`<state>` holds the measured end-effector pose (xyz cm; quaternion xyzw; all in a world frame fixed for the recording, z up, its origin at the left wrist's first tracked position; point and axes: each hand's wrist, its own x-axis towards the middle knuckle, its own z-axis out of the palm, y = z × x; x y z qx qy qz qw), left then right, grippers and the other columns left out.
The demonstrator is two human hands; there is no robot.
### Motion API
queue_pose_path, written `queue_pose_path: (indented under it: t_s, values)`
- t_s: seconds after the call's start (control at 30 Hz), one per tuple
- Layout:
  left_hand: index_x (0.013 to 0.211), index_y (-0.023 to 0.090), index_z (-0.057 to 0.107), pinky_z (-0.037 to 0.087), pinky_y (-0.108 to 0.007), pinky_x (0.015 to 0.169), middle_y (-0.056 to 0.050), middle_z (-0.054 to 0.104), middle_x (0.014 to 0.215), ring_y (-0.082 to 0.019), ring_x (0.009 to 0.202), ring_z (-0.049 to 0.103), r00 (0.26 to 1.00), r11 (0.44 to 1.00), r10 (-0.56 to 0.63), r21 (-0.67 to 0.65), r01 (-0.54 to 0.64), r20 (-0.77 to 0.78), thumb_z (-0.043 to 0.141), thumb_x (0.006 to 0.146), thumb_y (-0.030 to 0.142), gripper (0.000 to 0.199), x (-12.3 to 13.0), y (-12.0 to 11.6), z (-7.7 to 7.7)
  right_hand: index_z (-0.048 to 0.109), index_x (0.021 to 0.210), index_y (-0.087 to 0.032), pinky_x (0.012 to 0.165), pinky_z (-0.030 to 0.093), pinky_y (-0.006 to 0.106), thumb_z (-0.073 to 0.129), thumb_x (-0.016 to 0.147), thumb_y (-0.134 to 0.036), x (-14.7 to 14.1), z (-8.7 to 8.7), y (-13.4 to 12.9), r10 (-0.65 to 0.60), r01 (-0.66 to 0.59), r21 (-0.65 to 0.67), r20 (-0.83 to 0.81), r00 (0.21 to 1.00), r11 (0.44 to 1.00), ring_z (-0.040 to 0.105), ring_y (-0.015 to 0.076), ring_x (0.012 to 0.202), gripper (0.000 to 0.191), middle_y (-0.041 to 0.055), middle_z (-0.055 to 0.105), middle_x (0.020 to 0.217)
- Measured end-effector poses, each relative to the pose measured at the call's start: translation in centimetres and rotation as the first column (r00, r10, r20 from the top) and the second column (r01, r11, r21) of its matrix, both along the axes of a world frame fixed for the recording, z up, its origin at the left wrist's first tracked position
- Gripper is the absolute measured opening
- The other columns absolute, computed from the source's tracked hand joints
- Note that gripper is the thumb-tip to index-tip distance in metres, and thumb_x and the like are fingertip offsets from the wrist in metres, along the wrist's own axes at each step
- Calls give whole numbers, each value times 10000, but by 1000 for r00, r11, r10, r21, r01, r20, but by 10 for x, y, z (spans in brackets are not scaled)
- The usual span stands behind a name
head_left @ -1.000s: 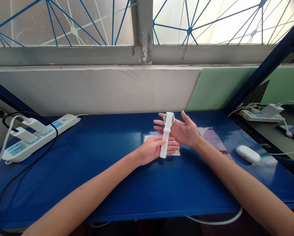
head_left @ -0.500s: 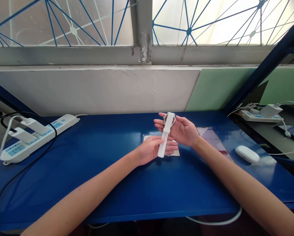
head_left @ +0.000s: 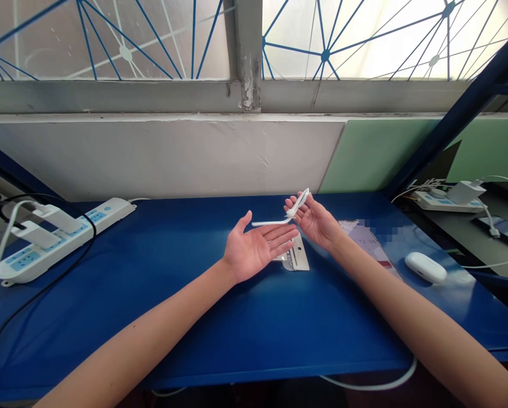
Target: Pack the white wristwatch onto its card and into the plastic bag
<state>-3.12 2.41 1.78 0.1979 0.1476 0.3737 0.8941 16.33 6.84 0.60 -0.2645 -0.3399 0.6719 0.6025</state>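
A white strap (head_left: 271, 223), looped at its upper right end, is up above the blue desk (head_left: 186, 323). My right hand (head_left: 317, 224) has its thumb and fingers on the looped end, palm turned up. The straight end of the strap stretches left, just above the fingers of my left hand (head_left: 254, 249), which lies palm up with its thumb spread. Under and behind my left fingertips a small clear and white packet (head_left: 299, 255) rests on the desk, partly hidden.
Right of my right hand lie a phone-like screen (head_left: 366, 243) and a white oval case (head_left: 426, 267). A white power strip (head_left: 109, 212) with plugs and cables stands at the left. Another power strip (head_left: 443, 202) is at the far right.
My left hand has let go of the strap and opened, palm up. The strap has swung from hanging steeply to lying nearly level, its looped end shifted right with my right hand.
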Motion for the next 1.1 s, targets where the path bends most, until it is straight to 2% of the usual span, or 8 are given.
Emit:
queue_pose_path:
  t_s: [0.1, 0.23, 0.43, 0.53, 0.63, 0.83, 0.93, 1.1]
  values:
    - [1368, -22, 429, 359, -466, 1095, -274, 509, 1369, -350, 1304, 479, 997, 998, 51, 45, -49, -61, 452, 950, 484, 657, 1, 0, 3, 697, 835, -234, 896, 565, 300, 788, 742, -390, -1, -2, 1, -60, 59, 17, 64, 996, 998, 692, 183, 974, 204, 15, 751, 909]
    - [1288, 74, 543, 379, -435, 1089, -193, 537, 1372, -318, 1274, 519, 986, 980, 82, 192, -53, -147, 515, 955, 331, 422, 3, 0, 0, 724, 932, -237, 912, 539, 353, 750, 779, -398, -5, 0, -4, -33, 10, 122, 185, 982, 993, 685, 205, 985, 224, 29, 761, 940]
    - [1079, 105, 676, 491, -383, 947, -121, 686, 1038, -227, 966, 677, 936, 936, 145, 350, -26, -320, 695, 864, 266, 269, 6, -1, -10, 746, 943, -281, 907, 483, 364, 700, 823, -388, -15, 1, -15, -214, 93, 337, 343, 915, 937, 619, 210, 1063, 168, 26, 656, 1278]
    - [996, 106, 702, 528, -327, 824, -71, 675, 887, -145, 762, 655, 917, 922, 148, 388, 9, -371, 778, 792, 297, 289, 9, -4, -12, 739, 1011, -288, 800, 501, 336, 683, 834, -387, -17, 0, -19, -163, 21, 323, 418, 894, 946, 634, 186, 947, 211, 24, 617, 1331]
    - [1006, 104, 709, 531, -293, 737, -60, 675, 834, -110, 662, 614, 889, 912, 166, 409, 26, -427, 801, 764, 344, 353, 11, -7, -12, 721, 1085, -265, 706, 508, 322, 674, 836, -415, -18, 0, -22, -79, -51, 272, 445, 892, 961, 644, 165, 796, 295, 54, 687, 1202]
    - [1054, 91, 685, 520, -410, 892, -172, 722, 1012, -253, 917, 705, 872, 910, 150, 411, 63, -466, 687, 872, 388, 348, 12, -9, -10, 713, 1074, -221, 762, 529, 326, 616, 870, -470, -17, 3, -22, 76, -156, 165, 412, 908, 974, 692, 183, 787, 336, 60, 752, 901]
    - [1075, 78, 676, 482, -458, 972, -194, 714, 1061, -305, 1042, 677, 885, 916, 158, 399, 34, -439, 668, 891, 340, 320, 13, -9, -8, 723, 1045, -212, 808, 528, 327, 648, 851, -459, -16, 4, -22, 87, -165, 160, 409, 908, 973, 702, 191, 825, 323, 61, 756, 891]
    - [1082, 51, 667, 464, -488, 998, -215, 710, 1064, -326, 1067, 666, 895, 927, 159, 374, 9, -416, 660, 891, 293, 308, 14, -10, -7, 729, 1013, -195, 810, 531, 329, 670, 836, -446, -16, 5, -23, 102, -170, 138, 402, 910, 976, 705, 191, 812, 313, 71, 761, 888]
